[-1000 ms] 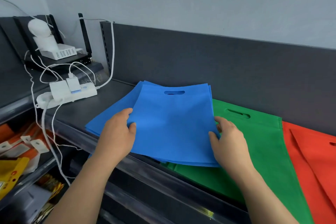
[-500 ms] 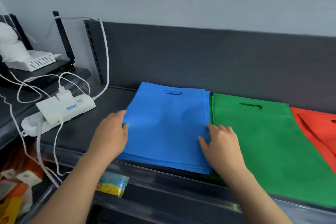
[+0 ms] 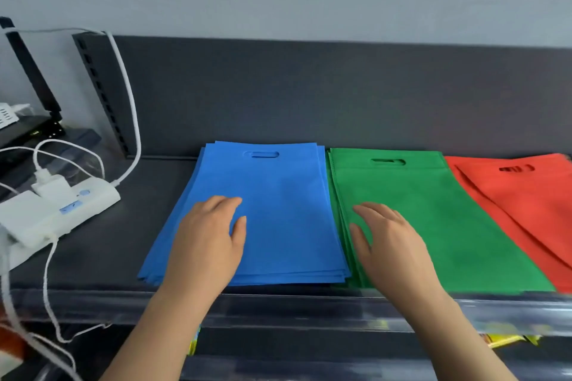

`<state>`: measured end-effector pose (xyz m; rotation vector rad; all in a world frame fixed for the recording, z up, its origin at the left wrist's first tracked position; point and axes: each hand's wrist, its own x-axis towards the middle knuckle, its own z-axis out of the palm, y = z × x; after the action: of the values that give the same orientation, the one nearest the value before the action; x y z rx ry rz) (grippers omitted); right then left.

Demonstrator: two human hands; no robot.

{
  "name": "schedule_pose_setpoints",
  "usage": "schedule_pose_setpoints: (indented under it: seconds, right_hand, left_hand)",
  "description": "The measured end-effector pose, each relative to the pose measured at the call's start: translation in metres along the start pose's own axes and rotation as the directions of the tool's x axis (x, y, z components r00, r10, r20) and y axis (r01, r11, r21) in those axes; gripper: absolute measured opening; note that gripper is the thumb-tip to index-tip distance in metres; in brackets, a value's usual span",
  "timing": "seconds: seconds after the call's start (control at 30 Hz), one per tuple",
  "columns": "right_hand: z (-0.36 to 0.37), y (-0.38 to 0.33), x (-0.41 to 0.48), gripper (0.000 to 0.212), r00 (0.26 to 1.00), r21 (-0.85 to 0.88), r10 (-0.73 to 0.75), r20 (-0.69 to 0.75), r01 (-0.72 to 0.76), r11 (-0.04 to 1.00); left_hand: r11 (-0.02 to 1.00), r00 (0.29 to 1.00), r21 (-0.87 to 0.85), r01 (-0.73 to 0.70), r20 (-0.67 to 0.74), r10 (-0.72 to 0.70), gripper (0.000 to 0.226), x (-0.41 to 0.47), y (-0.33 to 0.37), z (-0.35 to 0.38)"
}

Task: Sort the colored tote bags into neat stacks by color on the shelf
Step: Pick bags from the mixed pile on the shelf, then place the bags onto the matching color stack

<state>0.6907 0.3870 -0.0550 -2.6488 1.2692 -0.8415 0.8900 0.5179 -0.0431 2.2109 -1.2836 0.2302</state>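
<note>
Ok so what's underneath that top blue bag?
More blue bags, edges showing past the top blue bag on its left and near sides. The left hand rests flat on top. Whether anything else lies within the stack is covered.

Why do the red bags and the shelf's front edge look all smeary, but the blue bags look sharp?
Head view: the red bags and the shelf's front edge at the right are streaked by motion blur, probably a moving camera; the blue bags in the middle are crisp. Head view again: soft even light, only faint shadows.
</note>
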Motion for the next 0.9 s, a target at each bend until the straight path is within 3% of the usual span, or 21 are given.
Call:
schedule_pose_setpoints:
  seconds: [0.47, 0.9]
  right_hand:
    - [-0.073, 0.114, -0.072, 0.031, 0.974, -0.122, 0.165, -0.156, -0.185, 0.975]
    - [-0.180, 0.307, -0.143, 0.032, 0.923, -0.150, 0.298, -0.245, -0.339, 0.929]
  left_hand:
    - [0.942, 0.938, -0.118, -0.313, 0.119, 0.327, 0.038, -0.017, 0.148, 0.058]
    - [0.887, 0.892, -0.225, -0.402, 0.121, 0.435, 0.037, -0.066, 0.361, 0.138]
